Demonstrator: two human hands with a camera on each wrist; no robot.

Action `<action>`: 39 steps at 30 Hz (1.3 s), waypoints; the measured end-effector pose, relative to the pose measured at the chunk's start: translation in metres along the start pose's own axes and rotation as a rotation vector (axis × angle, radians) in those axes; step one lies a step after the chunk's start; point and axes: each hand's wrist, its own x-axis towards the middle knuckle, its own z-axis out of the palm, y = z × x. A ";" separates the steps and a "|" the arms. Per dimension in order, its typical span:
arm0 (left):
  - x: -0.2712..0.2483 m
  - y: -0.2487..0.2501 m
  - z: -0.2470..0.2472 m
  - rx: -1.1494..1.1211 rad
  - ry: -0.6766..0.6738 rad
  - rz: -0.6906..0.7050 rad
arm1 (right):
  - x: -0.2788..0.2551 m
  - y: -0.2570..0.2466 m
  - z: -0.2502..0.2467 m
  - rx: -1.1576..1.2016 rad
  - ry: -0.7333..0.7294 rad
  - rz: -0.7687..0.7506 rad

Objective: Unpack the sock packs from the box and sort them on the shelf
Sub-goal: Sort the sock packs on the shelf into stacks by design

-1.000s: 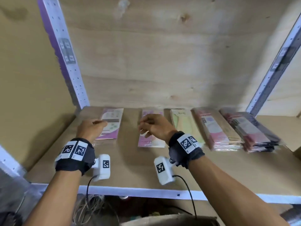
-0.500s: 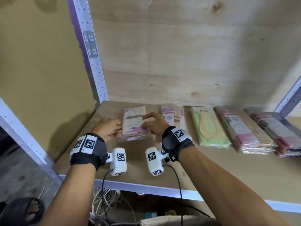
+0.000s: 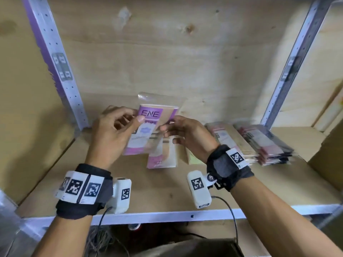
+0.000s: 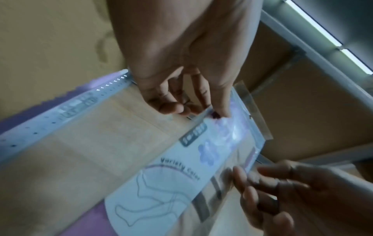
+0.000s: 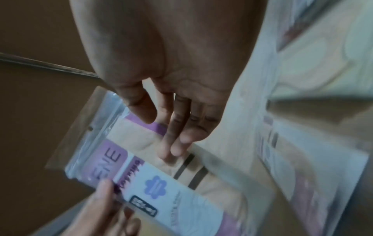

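While the left hand (image 3: 113, 130) pinches it, the sock pack (image 3: 148, 130) shows purple "ENE" lettering

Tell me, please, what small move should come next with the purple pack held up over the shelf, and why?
Probably lower the purple ENE pack onto the similar purple pack lying flat just below. The left hand pinches its left edge, the right hand has straight fingers on its right side, and it hangs above the shelf, where other packs already lie in stacks.
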 end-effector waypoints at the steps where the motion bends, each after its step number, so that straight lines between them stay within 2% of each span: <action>1: 0.000 0.007 0.011 0.009 0.022 0.038 | -0.009 -0.002 -0.006 -0.112 0.040 -0.048; 4: -0.007 0.015 0.044 -0.020 -0.003 0.037 | -0.025 0.003 -0.023 -0.371 0.190 -0.161; 8: -0.025 0.005 0.083 -0.075 -0.064 -0.070 | -0.037 0.015 -0.045 -0.493 0.292 -0.134; 10: -0.038 -0.003 0.100 -0.107 -0.103 -0.158 | -0.044 0.024 -0.057 -0.426 0.281 -0.076; 12: -0.045 -0.008 0.112 -0.192 -0.152 -0.315 | -0.054 0.034 -0.066 -0.364 0.229 0.002; 14: -0.046 -0.009 0.118 -0.324 -0.169 -0.468 | -0.062 0.041 -0.074 -0.396 0.166 0.092; 16: -0.043 -0.013 0.119 -0.346 -0.164 -0.529 | -0.066 0.045 -0.079 -0.450 0.141 0.126; 20: -0.041 -0.027 0.116 -0.239 -0.211 -0.435 | -0.069 0.043 -0.080 -0.585 0.035 0.066; 23: -0.039 -0.035 0.115 -0.131 -0.277 -0.334 | -0.070 0.042 -0.079 -0.671 0.008 0.061; 25: -0.038 -0.036 0.116 -0.041 -0.305 -0.316 | -0.069 0.041 -0.077 -0.710 -0.007 0.030; 30: -0.037 -0.027 0.115 0.115 -0.278 -0.213 | -0.067 0.042 -0.068 -0.685 -0.080 0.011; 33: -0.035 -0.026 0.111 0.126 -0.291 -0.194 | -0.065 0.044 -0.068 -0.622 -0.085 0.020; 39: -0.036 -0.025 0.104 0.009 -0.325 -0.158 | -0.064 0.044 -0.070 -0.597 -0.065 -0.028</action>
